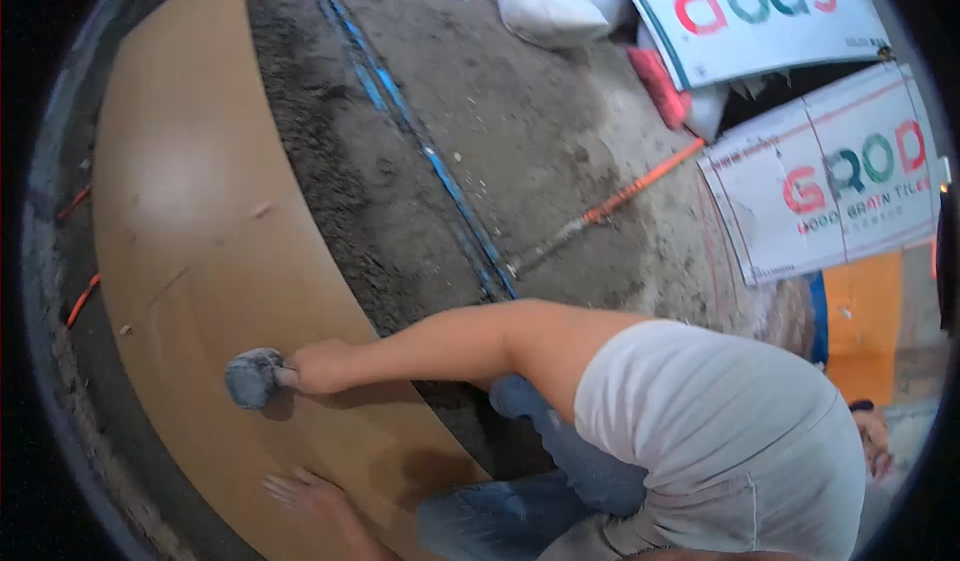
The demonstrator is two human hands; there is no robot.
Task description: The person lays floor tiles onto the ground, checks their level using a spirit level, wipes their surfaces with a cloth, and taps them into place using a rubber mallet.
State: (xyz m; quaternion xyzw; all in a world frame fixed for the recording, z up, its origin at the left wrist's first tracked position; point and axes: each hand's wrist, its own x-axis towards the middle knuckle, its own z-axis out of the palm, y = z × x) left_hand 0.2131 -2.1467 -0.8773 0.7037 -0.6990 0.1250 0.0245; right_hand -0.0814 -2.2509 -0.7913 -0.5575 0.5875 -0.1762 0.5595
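My right hand (328, 366) is closed around the short handle of a rubber mallet (254, 379) with a grey, dusty head. The mallet is over a long, glossy wood-brown tile (195, 191), with a shadow beneath; whether the head touches the surface, I cannot tell. Nearer the lower edge, my left hand (312, 501) rests on the same tile with its fingers stretched out, holding nothing. Small pale crumbs (261, 210) lie on the tile. My bent knees in jeans (530, 511) are beside its right edge.
Dark loose mortar (320, 151) borders the tile's right edge. Blue conduit (440, 171) and an orange pipe (640, 184) cross the rough floor. White sacks (550, 6) and printed white tile cartons (830, 176) sit at the right. Part of another person (872, 439) shows at the far right.
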